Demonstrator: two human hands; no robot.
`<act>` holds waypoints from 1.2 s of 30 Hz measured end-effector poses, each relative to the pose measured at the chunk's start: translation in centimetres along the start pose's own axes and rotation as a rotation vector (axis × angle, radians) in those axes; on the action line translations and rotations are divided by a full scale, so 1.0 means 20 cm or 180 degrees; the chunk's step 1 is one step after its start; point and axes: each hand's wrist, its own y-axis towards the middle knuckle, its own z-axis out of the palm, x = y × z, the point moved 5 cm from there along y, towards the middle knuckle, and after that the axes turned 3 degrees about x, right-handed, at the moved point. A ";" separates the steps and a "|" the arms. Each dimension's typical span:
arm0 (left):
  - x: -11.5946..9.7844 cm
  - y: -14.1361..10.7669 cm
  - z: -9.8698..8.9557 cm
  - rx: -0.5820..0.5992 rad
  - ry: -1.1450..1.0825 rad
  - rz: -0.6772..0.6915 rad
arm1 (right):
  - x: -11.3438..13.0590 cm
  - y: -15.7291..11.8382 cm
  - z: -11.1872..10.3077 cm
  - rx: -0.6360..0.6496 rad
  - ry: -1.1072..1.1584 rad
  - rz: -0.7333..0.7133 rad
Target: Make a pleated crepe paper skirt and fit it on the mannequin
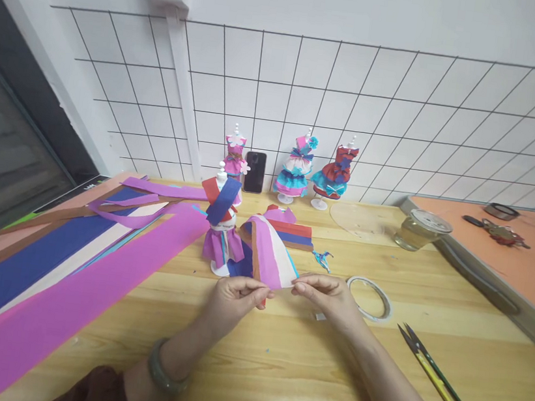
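Between my two hands a striped piece of crepe paper (pixel 273 250) in purple, white, brown and a blue edge is stretched along its near edge. My left hand (pixel 237 298) pinches its near left part, with a bracelet on the wrist. My right hand (pixel 326 297) pinches the near right corner. Just beyond my left hand stands a small white dress form (pixel 220 237) with a purple skirt and crossed red and blue strips on top. Red, blue and brown paper strips (pixel 293 231) lie behind the striped piece.
Long crepe paper strips (pixel 105 271) cover the left side. Thread snips (pixel 439 377) and a tape roll (pixel 373 298) lie to the right, near a glass cup (pixel 421 230). Several dressed forms (pixel 293 171) and a phone (pixel 254 172) stand against the tiled wall.
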 end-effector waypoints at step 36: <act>0.05 0.05 -0.02 -0.0286 -0.0756 -0.0407 | -0.07 0.01 0.04 -0.0303 0.0684 0.0394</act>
